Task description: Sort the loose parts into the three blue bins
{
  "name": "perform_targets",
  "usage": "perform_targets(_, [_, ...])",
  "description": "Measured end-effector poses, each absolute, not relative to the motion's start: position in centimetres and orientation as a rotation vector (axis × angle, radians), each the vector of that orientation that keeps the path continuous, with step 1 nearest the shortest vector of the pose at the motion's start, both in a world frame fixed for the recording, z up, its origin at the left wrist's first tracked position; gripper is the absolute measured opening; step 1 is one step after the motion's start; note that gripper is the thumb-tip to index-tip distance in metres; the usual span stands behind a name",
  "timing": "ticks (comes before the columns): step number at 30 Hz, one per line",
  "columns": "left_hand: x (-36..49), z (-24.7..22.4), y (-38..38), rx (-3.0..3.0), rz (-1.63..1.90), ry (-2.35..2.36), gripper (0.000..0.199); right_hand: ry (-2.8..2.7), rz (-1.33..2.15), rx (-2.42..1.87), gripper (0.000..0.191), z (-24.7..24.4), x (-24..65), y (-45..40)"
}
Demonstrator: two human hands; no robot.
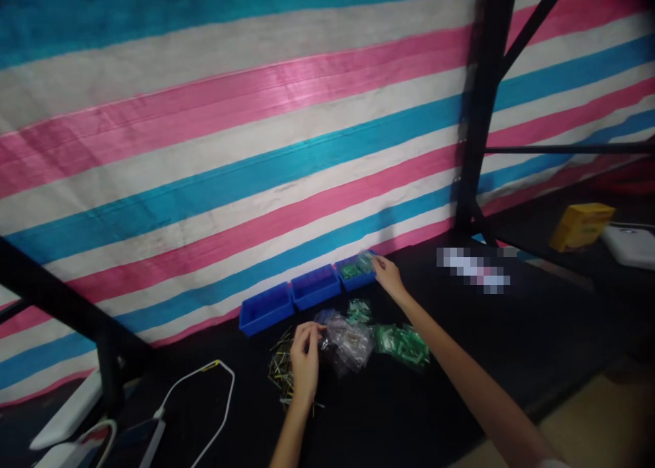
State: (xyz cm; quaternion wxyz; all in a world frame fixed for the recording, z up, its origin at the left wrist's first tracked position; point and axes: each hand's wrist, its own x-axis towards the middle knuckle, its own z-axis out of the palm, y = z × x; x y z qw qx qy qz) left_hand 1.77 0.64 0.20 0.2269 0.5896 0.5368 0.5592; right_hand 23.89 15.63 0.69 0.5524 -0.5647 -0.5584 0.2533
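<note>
My right hand [389,277] pinches a small clear plastic bag [365,260] above the rightmost blue bin [358,284], where green packets [351,271] lie. My left hand [306,362] is closed, fingertips together at the near-left edge of a pile of clear plastic bags [351,342], seemingly gripping one bag's edge. Beside and partly behind that hand spreads a heap of thin yellowish and silvery sticks [280,367]. Right of the clear bags lies a bag of green pieces [404,345], with a smaller green packet [359,311] just behind them.
Two more blue bins [266,310] continue the row leftward along a striped sheet [256,161]. A white cable [233,386] loops across the black table [358,420] at left, near white devices [71,413]. Black posts [481,113] frame the table; a yellow box [583,226] stands far right.
</note>
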Motion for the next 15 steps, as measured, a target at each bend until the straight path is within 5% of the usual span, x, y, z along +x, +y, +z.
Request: perform_targets(15, [1.4, 1.6, 0.3, 1.510, 1.445, 1.543, 0.034, -1.519, 0.771, -1.485, 0.036, -0.2, 25.7, 18.9])
